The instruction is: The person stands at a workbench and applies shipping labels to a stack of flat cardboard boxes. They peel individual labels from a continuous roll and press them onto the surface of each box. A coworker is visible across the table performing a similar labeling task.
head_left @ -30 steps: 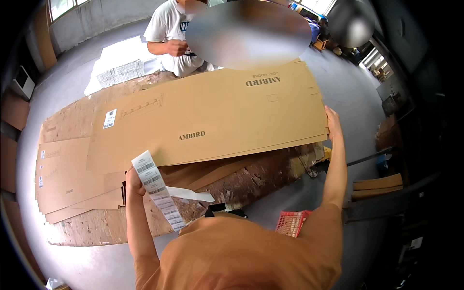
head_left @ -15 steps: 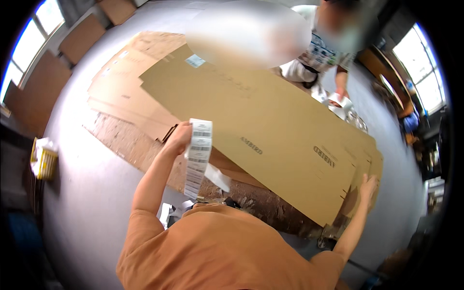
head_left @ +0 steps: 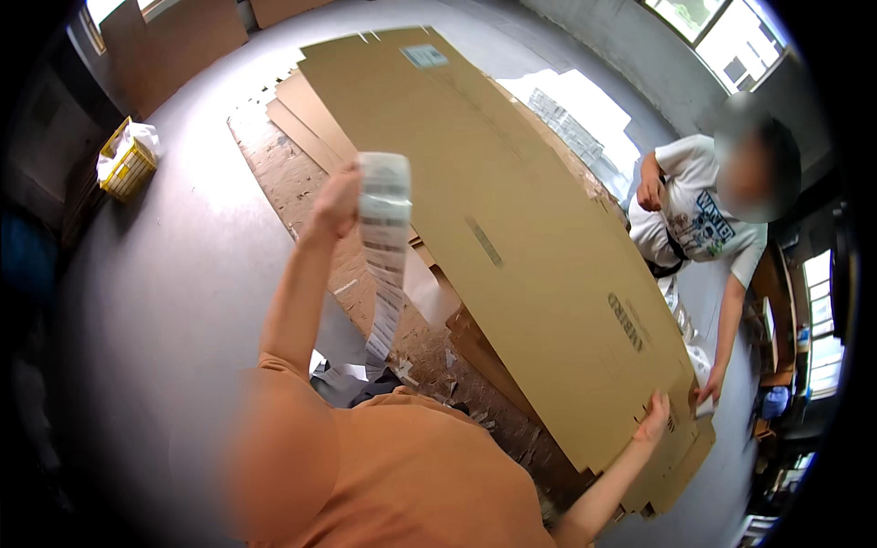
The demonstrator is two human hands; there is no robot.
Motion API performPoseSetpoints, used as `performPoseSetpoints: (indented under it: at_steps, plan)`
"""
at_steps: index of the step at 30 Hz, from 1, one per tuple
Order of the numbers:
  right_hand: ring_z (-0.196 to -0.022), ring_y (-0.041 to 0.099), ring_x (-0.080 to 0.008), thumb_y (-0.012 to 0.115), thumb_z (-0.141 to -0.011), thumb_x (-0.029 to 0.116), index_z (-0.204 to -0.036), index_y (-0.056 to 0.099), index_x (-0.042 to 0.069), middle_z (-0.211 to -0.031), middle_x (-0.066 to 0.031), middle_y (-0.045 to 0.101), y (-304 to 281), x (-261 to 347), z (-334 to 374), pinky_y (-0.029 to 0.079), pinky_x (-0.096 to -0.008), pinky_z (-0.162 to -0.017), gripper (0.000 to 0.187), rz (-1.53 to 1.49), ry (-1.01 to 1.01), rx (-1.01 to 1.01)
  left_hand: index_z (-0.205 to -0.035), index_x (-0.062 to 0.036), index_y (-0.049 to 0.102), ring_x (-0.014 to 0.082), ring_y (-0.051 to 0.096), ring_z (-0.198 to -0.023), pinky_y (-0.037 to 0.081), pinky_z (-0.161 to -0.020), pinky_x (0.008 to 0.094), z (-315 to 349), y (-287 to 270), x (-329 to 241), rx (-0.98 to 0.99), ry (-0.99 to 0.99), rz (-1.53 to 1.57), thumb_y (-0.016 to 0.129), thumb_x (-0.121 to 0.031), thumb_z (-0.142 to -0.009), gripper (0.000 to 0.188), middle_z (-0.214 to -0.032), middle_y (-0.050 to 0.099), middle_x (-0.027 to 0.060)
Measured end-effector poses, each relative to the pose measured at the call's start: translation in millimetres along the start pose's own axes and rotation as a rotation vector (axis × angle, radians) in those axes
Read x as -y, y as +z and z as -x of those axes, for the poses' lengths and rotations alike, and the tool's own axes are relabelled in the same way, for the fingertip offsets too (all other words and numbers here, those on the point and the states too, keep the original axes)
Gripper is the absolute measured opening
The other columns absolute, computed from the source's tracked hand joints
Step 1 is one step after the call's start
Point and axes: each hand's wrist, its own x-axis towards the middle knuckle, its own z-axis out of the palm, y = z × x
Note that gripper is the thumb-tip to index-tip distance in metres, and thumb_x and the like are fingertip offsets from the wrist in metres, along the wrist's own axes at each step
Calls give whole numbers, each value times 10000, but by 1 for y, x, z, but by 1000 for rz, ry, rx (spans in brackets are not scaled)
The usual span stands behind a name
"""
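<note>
My left hand (head_left: 338, 203) is closed on a long strip of white printed labels (head_left: 385, 228), which hangs down toward my body and is partly blurred. A large flat cardboard sheet (head_left: 539, 283) lies on a stack in front of me. Near its right end, my right hand (head_left: 652, 417) rests on the cardboard with fingers stretched out. A white label (head_left: 424, 57) is stuck at the sheet's far end. Across from me, a co-worker's hand (head_left: 711, 387) holds a white strip (head_left: 703, 405) by the sheet's right edge.
Beneath the cardboard is a worn wooden board (head_left: 274, 173). On the floor at the left stands a yellow basket (head_left: 132, 173) with white material in it. White sheets and bundles (head_left: 571, 119) lie beyond the stack. The co-worker (head_left: 703, 205) stands at the right.
My view has turned. The top cardboard sheet appears turned, its far end more upright in view. My right hand now lies flatter on the sheet. The co-worker has come closer to its right end.
</note>
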Motion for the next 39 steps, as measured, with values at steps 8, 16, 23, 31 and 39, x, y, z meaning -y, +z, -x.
performPoseSetpoints:
  at_steps: [8, 16, 23, 31, 39]
  plan:
    - [-1203, 467, -334, 592, -866, 146, -1369, 285, -105, -1345, -226, 423, 401, -24, -7, 479, -439, -919, 641, -99, -30, 74, -1130, -26, 618, 146, 637, -785, 528, -671, 248, 88, -130, -25, -444, 279, -289, 502, 63, -861, 306, -937, 654, 75]
    - [-994, 600, -267, 482, -887, 41, -1246, 387, -103, -1209, -229, 515, 590, -83, -5, 546, -348, -773, 398, 98, 36, 85, -861, -41, 698, 197, 632, -825, 507, -677, 273, 177, -142, -1, -244, 391, -997, 537, 226, -598, 408, -923, 641, 71]
    - [-1120, 553, -275, 563, -884, 92, -1351, 320, -82, -1289, -205, 497, 569, -101, -36, 465, -366, -950, 554, 368, -315, 443, -823, -15, 648, 211, 660, -868, 531, -722, 284, 145, -114, -14, -120, 639, -1040, 583, 173, -659, 257, -971, 685, 108]
    - [-942, 585, -120, 644, -849, 21, -1382, 385, 26, -1026, -65, 610, 442, -28, 151, 456, -259, -858, 592, 199, -361, 1141, -844, -21, 646, 148, 667, -754, 521, -668, 260, 74, 6, -29, 228, 549, -788, 631, 92, -736, 157, -845, 707, 73]
    - [-838, 603, -84, 626, -867, -13, -1163, 546, -23, -933, -56, 642, 331, 9, 144, 508, -226, -747, 307, 3, -146, 678, -869, -26, 652, 99, 635, -764, 506, -700, 254, 57, 130, 21, 691, 379, -479, 676, 24, -757, 125, -809, 692, 54]
